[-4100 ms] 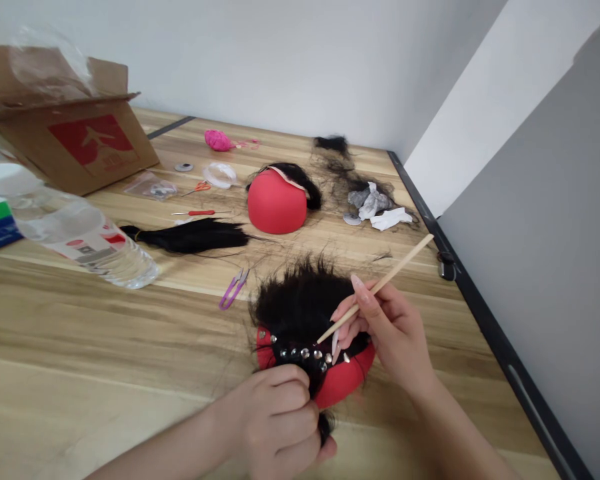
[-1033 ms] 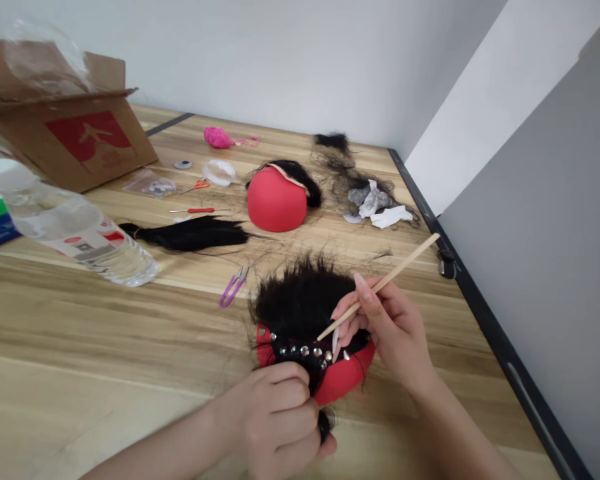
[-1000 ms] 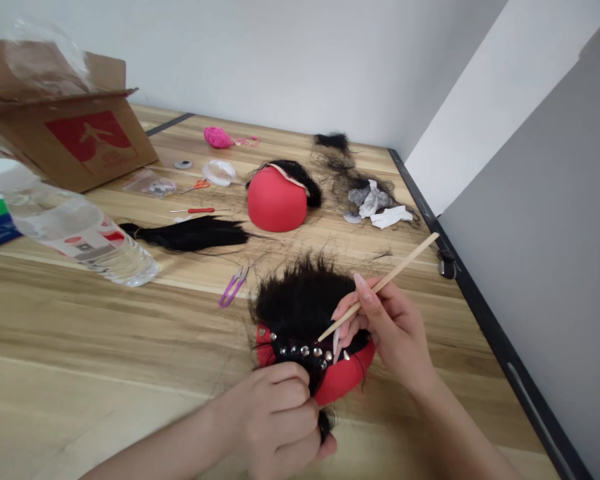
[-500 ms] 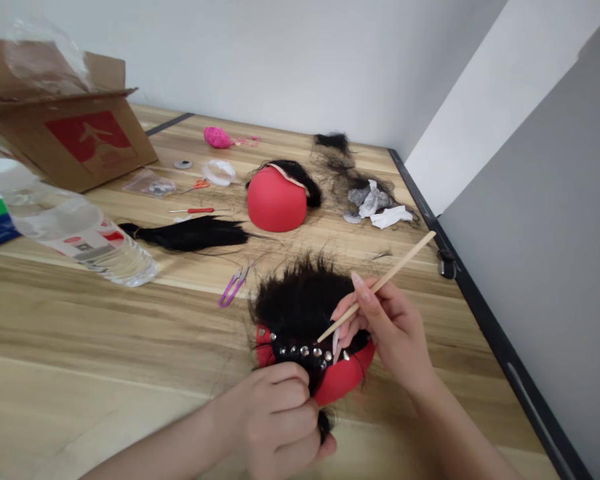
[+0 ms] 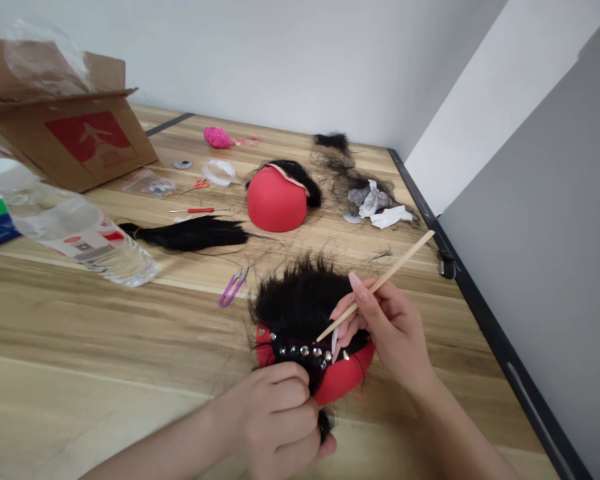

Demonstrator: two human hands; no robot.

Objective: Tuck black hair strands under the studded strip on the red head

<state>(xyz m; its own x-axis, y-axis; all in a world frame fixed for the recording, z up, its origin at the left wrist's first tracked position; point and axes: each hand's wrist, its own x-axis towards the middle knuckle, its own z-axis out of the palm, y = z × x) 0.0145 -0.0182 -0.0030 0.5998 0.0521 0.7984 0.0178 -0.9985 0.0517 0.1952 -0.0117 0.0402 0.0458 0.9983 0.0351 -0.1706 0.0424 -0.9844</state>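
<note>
Close in front of me is a red dome-shaped head form [image 5: 343,381], its upper part covered with black hair [image 5: 307,297]. A row of shiny round-headed pins [image 5: 305,351] runs along the hair's near edge. My right hand [image 5: 387,327] pinches a slim pale wooden stick [image 5: 397,267] like a pen, its narrow tip down at the hair just behind the pins. The hand's lower fingers rest by the form's right side. At the form's near left, my left hand [image 5: 283,420] is closed round a lock of black hair [image 5: 326,421], whose end sticks out beside the thumb.
Left stand a cardboard box [image 5: 75,143] and a water bottle [image 5: 87,230]. Purple thread snips [image 5: 233,287], a black hair bundle [image 5: 195,233] and a red-handled tool [image 5: 200,210] lie midway. Behind are another red head form [image 5: 277,200], pink yarn [image 5: 217,137] and crumpled tissue [image 5: 373,199].
The wooden stick and my right hand have shifted very slightly left. My left hand keeps its hold on the lock of hair, and everything else looks the same.
</note>
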